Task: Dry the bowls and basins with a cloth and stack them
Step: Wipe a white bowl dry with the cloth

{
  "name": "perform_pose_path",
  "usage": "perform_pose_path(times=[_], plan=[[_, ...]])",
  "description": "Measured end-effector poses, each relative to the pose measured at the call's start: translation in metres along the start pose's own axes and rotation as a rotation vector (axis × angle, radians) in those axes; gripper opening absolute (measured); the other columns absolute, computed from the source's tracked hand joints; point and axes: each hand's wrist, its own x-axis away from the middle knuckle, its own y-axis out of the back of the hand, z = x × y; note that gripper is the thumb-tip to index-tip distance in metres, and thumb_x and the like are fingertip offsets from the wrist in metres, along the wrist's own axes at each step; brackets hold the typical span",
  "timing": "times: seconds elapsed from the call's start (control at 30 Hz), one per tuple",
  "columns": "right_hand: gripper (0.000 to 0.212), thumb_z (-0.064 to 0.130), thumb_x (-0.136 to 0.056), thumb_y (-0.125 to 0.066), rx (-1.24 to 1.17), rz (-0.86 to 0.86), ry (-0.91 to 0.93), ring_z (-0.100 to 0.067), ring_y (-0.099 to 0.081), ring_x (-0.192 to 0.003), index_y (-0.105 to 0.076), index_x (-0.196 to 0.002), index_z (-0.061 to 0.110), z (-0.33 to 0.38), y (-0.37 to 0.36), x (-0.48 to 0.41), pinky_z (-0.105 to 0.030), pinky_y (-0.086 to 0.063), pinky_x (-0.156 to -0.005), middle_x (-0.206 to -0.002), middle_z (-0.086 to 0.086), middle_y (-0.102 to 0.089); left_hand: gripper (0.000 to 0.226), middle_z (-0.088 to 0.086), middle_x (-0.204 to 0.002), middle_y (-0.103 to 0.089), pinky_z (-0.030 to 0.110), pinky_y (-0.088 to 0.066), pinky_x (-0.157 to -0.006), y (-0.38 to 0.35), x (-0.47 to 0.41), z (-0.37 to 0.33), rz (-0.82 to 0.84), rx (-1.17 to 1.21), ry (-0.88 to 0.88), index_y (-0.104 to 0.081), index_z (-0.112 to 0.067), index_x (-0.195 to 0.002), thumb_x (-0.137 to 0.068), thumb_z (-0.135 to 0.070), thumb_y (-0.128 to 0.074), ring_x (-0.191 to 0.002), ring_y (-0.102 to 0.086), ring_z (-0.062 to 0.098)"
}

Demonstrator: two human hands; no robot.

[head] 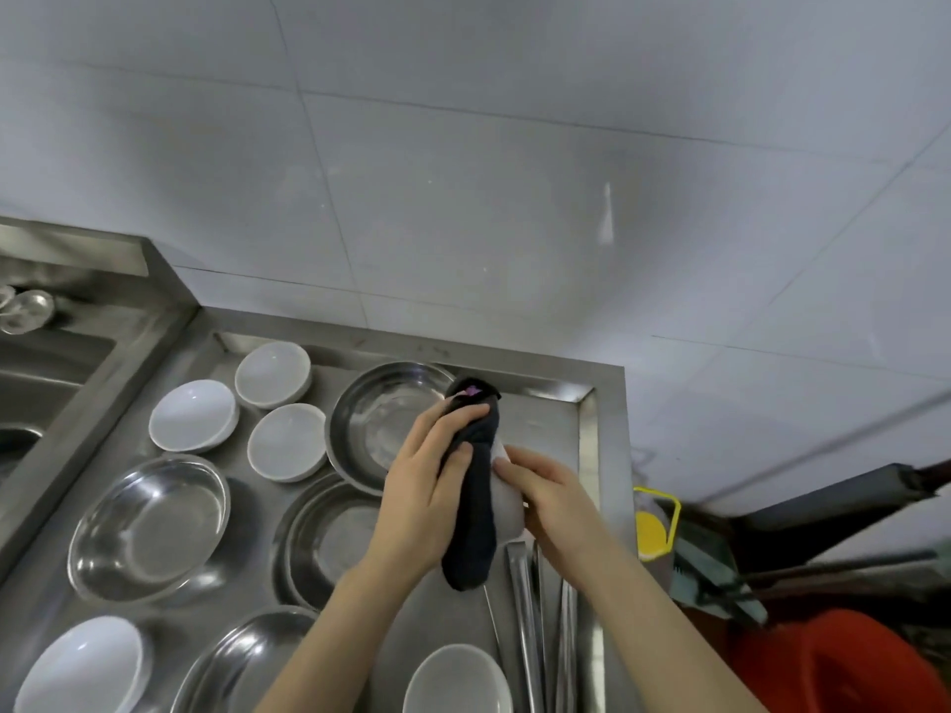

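Note:
A dark cloth (476, 501) is wrapped over a small white bowl (507, 509) held on edge above the steel counter (612, 403). My left hand (429, 486) grips the cloth against the bowl. From the other side my right hand (543, 499) holds the bowl, fingers curled round its rim. Most of the bowl is hidden by the cloth and hands. White bowls (193, 415) (273, 374) (288, 442) sit at the back left. Steel basins (383, 419) (149, 527) (329, 537) lie around them.
More white bowls (82, 669) (455, 679) and a steel basin (231, 666) lie near the front edge. Long steel tongs (525, 620) rest at the right. A sink (46, 373) is at the left. A yellow-capped container (651, 527) and an orange tub (844, 661) stand beyond the counter's right edge.

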Motion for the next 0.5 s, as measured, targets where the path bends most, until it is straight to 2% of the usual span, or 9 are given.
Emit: perform_pose_path(times=[0.07, 0.13, 0.2, 0.27, 0.33, 0.4, 0.47, 0.5], plan=[[0.020, 0.014, -0.097, -0.056, -0.026, -0.051, -0.054, -0.021, -0.071, -0.092, -0.075, -0.103, 0.016, -0.005, 0.010, -0.010, -0.033, -0.054, -0.079, -0.099, -0.007, -0.076, 0.041, -0.014, -0.129, -0.057, 0.020, -0.039, -0.105, -0.005, 0.002, 0.012, -0.006, 0.109, 0.129, -0.058, -0.039, -0.122, -0.098, -0.007, -0.046, -0.121, -0.050, -0.001], [0.017, 0.015, -0.095, -0.062, 0.074, -0.108, -0.043, -0.016, -0.071, -0.090, -0.074, -0.105, 0.019, -0.012, 0.024, -0.020, -0.027, -0.052, -0.075, -0.096, 0.001, -0.077, 0.037, -0.012, -0.125, -0.062, 0.035, -0.041, -0.108, -0.007, 0.007, 0.030, -0.030, 0.274, 0.288, -0.060, -0.031, -0.123, -0.100, -0.007, -0.044, -0.119, -0.054, 0.005], [0.013, 0.010, -0.093, -0.065, 0.254, -0.135, 0.051, -0.004, -0.066, -0.080, -0.073, -0.100, 0.016, -0.018, 0.038, -0.028, -0.019, -0.049, -0.072, -0.084, 0.011, -0.074, 0.032, -0.007, -0.124, -0.063, 0.042, -0.041, -0.108, -0.006, 0.014, 0.046, -0.073, 0.397, 0.391, -0.059, -0.028, -0.124, -0.099, -0.018, -0.043, -0.120, -0.056, 0.012], [0.015, 0.009, -0.091, -0.067, 0.557, -0.142, 0.159, 0.005, -0.054, -0.064, -0.070, -0.084, 0.022, -0.024, 0.053, -0.039, -0.015, -0.042, -0.064, -0.066, 0.017, -0.063, 0.033, -0.003, -0.125, -0.063, 0.042, -0.042, -0.107, -0.005, 0.018, 0.058, -0.121, 0.449, 0.459, -0.058, -0.026, -0.125, -0.096, -0.026, -0.043, -0.120, -0.057, 0.017], [0.021, 0.012, -0.088, -0.069, 0.866, -0.174, 0.212, -0.002, -0.050, -0.060, -0.064, -0.072, 0.024, -0.033, 0.065, -0.054, -0.023, -0.038, -0.061, -0.060, 0.013, -0.057, 0.029, -0.002, -0.124, -0.064, 0.037, -0.044, -0.104, -0.005, 0.019, 0.066, -0.159, 0.473, 0.509, -0.059, -0.026, -0.124, -0.100, -0.023, -0.044, -0.120, -0.057, 0.019], [0.006, 0.012, -0.088, -0.068, 1.082, -0.177, 0.234, -0.015, -0.061, -0.076, -0.072, -0.084, 0.015, -0.045, 0.075, -0.067, -0.031, -0.042, -0.068, -0.078, 0.004, -0.069, 0.029, -0.005, -0.123, -0.065, 0.038, -0.043, -0.104, -0.006, 0.018, 0.073, -0.170, 0.486, 0.554, -0.061, -0.033, -0.121, -0.096, -0.028, -0.046, -0.120, -0.057, 0.017], [0.016, 0.012, -0.091, -0.062, 1.245, -0.128, 0.229, -0.028, -0.064, -0.096, -0.073, -0.101, 0.012, -0.057, 0.077, -0.074, -0.035, -0.046, -0.075, -0.099, -0.007, -0.072, 0.034, -0.006, -0.123, -0.064, 0.044, -0.041, -0.107, -0.008, 0.016, 0.079, -0.158, 0.492, 0.586, -0.061, -0.036, -0.119, -0.090, -0.035, -0.045, -0.120, -0.057, 0.016], [0.019, 0.012, -0.092, -0.057, 1.311, -0.083, 0.222, -0.030, -0.063, -0.098, -0.072, -0.104, 0.013, -0.064, 0.077, -0.076, -0.036, -0.047, -0.076, -0.101, -0.008, -0.070, 0.035, -0.006, -0.124, -0.064, 0.046, -0.041, -0.108, -0.009, 0.015, 0.082, -0.153, 0.495, 0.592, -0.062, -0.036, -0.119, -0.089, -0.035, -0.045, -0.120, -0.057, 0.017]])
